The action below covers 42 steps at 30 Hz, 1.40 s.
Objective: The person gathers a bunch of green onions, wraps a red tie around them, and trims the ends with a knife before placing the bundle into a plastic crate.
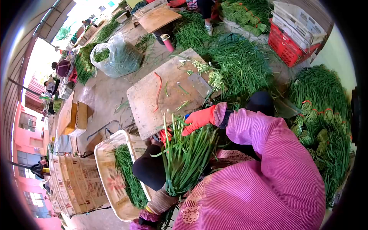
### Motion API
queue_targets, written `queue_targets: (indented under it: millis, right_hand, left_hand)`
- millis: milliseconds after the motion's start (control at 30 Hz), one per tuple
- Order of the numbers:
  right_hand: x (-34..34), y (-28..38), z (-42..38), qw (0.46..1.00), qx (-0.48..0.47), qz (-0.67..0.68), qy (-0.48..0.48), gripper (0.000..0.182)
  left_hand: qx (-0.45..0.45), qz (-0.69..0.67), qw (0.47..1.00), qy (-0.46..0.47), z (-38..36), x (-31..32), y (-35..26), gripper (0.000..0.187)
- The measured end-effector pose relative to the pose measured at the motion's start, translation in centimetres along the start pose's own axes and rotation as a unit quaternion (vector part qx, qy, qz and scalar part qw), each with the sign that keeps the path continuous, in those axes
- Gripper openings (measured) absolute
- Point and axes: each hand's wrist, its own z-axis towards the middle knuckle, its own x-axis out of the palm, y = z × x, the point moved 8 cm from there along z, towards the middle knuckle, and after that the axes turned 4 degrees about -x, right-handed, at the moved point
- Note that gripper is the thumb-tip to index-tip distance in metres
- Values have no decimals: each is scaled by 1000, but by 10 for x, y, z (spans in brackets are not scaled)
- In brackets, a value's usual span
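Across my lap leans a loose bunch of long green stalks [188, 159], with its pale ends up and leafy ends down. My right hand [200, 119], in an orange-red glove, lies over the upper part of the bunch with its fingers bent against the stalks. Red-gloved fingers of my left hand [165, 135] show behind the pale ends; the bunch hides the rest of that hand. A grey cuff of my left arm is by the leaf tips. Just beyond, a worn wooden board [153, 96] carries a red strip [158, 92], a flat metal blade [200, 85] and pale trimmings [211, 73].
A white basket [100, 161] with greens stands at left, beside a stack of crates [76, 184]. Piles of greens [241, 65] and tied bundles [326, 119] lie at right. Beyond are red crates [285, 44], a plastic bag [119, 57], a pink bottle [167, 43] and other people.
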Motion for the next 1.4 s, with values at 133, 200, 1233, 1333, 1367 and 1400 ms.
queue_targets:
  millis: [133,200,1233,1333,1367,1400]
  right_hand:
    - [12,13,-8,992,5,76,104,55]
    - [20,16,-9,985,-9,73,157,50]
    - [58,-6,-21,942,112,313,-46,37]
    - [11,-40,-33,938,70,295,-169,32]
    - [-7,-58,-42,913,66,336,-220,30]
    - [-25,-67,-56,908,85,316,-262,29]
  left_hand:
    - [3,25,1000,-5,-2,-5,-4,61]
    - [5,38,999,-9,-3,-8,-6,62]
    - [-117,472,862,-145,-14,-44,-39,72]
    - [-81,510,837,-181,-28,-52,-48,65]
    - [-82,510,837,-184,-31,-55,-45,65]
    - [-76,545,809,-206,-37,-59,-43,64]
